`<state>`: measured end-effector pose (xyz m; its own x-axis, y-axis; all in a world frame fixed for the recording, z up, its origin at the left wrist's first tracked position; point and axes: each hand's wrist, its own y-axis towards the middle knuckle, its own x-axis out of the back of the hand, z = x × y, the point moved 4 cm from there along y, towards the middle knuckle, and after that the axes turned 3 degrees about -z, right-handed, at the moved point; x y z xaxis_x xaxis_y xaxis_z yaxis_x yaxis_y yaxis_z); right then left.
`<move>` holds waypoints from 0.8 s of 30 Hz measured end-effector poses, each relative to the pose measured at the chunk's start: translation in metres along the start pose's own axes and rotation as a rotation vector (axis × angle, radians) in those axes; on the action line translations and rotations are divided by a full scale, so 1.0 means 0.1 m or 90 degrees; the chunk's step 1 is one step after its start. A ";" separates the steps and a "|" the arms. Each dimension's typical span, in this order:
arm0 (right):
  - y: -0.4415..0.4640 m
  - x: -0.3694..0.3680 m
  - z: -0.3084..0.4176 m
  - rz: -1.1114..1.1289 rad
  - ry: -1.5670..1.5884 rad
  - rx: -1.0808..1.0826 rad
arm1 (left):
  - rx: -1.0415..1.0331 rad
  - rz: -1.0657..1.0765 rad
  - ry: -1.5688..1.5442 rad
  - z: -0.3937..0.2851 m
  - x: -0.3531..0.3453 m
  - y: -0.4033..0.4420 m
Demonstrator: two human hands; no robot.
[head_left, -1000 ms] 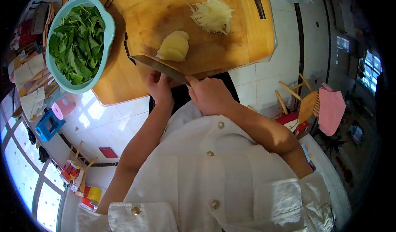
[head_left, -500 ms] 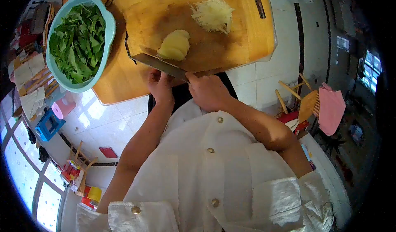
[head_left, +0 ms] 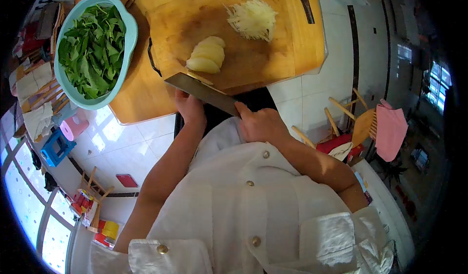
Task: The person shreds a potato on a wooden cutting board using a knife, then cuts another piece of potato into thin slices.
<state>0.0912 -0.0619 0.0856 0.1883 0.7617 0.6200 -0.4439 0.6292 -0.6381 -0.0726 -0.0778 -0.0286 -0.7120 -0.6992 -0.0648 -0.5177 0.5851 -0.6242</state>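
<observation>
A cleaver (head_left: 204, 92) is held by its handle end in my right hand (head_left: 263, 123), whose fingers are wrapped round it. Its broad blade points up and left over the near edge of the wooden cutting board (head_left: 165, 25). My left hand (head_left: 189, 107) is just below the blade; its fingers are partly hidden behind the metal. Sliced pale potato (head_left: 206, 55) lies overlapped on the board beyond the blade. Further back and to the right is a pile of thin potato shreds (head_left: 252, 18).
Left of the board, a light-blue basin (head_left: 131, 30) of green leaves (head_left: 92, 52) stands on the table (head_left: 130, 102). A dark-handled knife (head_left: 306, 6) lies at the back right. A wooden chair (head_left: 363, 125) with pink cloth (head_left: 390, 130) is at the right.
My right hand and the cleaver have moved down and to the right, towards my body. A thin pale strip now shows beside the blade. My left hand has dropped slightly.
</observation>
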 end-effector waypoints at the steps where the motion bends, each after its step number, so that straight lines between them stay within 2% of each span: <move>1: 0.00 0.00 0.00 -0.003 0.005 -0.006 | 0.000 0.000 0.000 0.01 0.00 0.00; 2: 0.01 -0.04 -0.02 -0.002 0.005 -0.007 | 0.008 0.003 -0.012 0.02 0.01 0.01; 4: 0.05 -0.08 -0.04 -0.095 0.013 0.028 | 0.016 0.007 -0.025 0.07 0.03 0.04; 8: 0.12 -0.04 0.00 -0.095 0.004 0.025 | 0.016 0.014 -0.034 0.07 0.04 0.02; 10: 0.18 -0.04 0.02 -0.044 0.019 0.019 | 0.032 0.020 -0.026 0.06 0.04 0.01; 17: 0.39 -0.06 0.09 -0.048 0.019 0.021 | 0.048 0.027 -0.007 0.19 0.13 0.11; 20: 0.55 -0.17 0.02 -0.083 0.038 0.050 | 0.048 0.017 0.000 0.19 0.13 0.12; 22: 0.66 -0.30 -0.06 -0.202 0.001 0.109 | 0.051 0.010 0.017 0.18 0.12 0.12; 24: 0.66 -0.30 -0.07 -0.183 0.009 0.098 | 0.063 0.011 -0.018 0.20 0.11 0.12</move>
<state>0.0627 -0.0423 0.0217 0.3359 0.5593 0.7579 -0.4981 0.7884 -0.3610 -0.0773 -0.0868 -0.0521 -0.7061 -0.7016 -0.0964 -0.4558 0.5544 -0.6963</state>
